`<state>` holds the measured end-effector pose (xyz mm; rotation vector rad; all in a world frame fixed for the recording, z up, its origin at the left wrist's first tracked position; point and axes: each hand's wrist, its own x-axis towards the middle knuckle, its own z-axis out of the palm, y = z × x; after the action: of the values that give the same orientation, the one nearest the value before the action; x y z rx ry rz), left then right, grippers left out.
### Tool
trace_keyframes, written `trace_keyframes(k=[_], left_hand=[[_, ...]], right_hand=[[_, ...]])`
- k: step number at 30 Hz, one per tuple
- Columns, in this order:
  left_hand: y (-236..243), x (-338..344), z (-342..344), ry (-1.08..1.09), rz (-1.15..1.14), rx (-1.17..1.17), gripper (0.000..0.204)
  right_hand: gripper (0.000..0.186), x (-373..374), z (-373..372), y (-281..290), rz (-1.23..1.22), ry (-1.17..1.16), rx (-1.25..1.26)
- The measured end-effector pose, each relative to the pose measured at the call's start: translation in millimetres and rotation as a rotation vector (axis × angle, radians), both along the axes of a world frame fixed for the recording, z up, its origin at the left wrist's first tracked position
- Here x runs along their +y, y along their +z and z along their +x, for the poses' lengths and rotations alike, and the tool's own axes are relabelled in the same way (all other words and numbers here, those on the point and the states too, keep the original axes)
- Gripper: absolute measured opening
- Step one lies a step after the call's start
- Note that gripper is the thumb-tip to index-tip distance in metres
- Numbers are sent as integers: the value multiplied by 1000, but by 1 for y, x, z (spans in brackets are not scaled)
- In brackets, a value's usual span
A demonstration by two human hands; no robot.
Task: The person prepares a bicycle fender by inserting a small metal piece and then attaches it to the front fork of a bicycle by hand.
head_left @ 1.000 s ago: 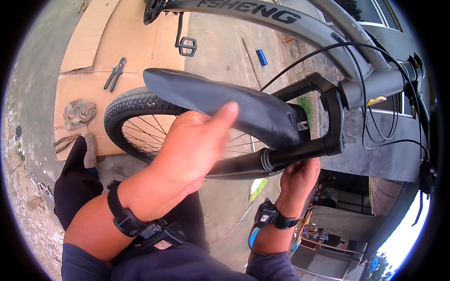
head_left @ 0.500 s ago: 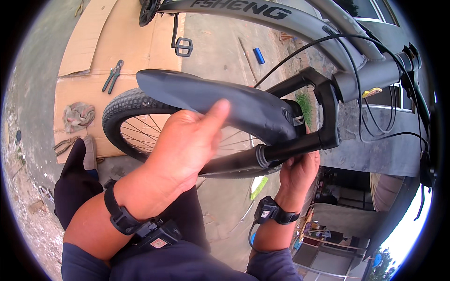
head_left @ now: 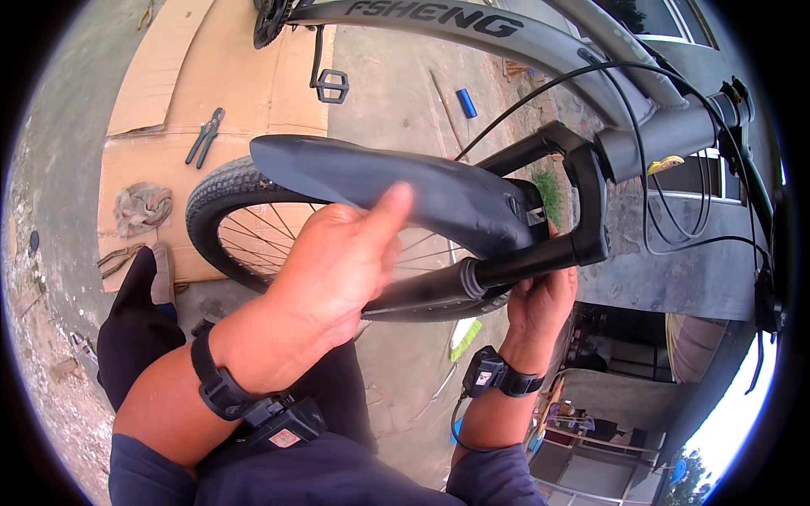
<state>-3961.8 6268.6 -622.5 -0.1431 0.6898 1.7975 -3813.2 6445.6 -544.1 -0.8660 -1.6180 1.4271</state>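
Observation:
A dark grey plastic mudguard (head_left: 439,190) lies over the front tyre (head_left: 224,190) of a bicycle, its broad tip reaching left past the fork. My left hand (head_left: 346,253) is closed on the mudguard's near edge, thumb laid along its top. At the crown end, a small metal bracket (head_left: 535,216) shows on the mudguard beside the black suspension fork (head_left: 531,266). My right hand (head_left: 544,304) reaches up behind the near fork leg with its fingers curled. A fingertip shows by the bracket; the fork hides the other fingertips and what they grip.
The grey bike frame (head_left: 439,18) runs across the top, with a pedal (head_left: 332,85) below it. Black cables (head_left: 645,160) loop at the right. On the cardboard (head_left: 245,93) lie green-handled pliers (head_left: 205,137) and a rag (head_left: 143,209). A blue cylinder (head_left: 467,103) lies on the concrete.
The mudguard's left tip has dipped slightly toward the tyre, with my left hand still on it. My right hand stays behind the fork leg, almost unmoved.

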Motion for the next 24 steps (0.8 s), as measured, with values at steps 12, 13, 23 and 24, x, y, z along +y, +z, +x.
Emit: trace_keyframes(k=[12, 13, 23, 24], left_hand=[[-5, 1, 7, -13, 10, -21, 45], [-4, 1, 6, -12, 7, -12, 45], [-5, 3, 6, -10, -6, 4, 45], [-5, 3, 6, -9, -7, 3, 45]], right_hand=[[32, 3, 1, 0, -12, 35, 19], [33, 6, 4, 1, -5, 58, 10], [32, 2, -3, 7, -20, 28, 2], [32, 1, -4, 8, -20, 32, -6]])
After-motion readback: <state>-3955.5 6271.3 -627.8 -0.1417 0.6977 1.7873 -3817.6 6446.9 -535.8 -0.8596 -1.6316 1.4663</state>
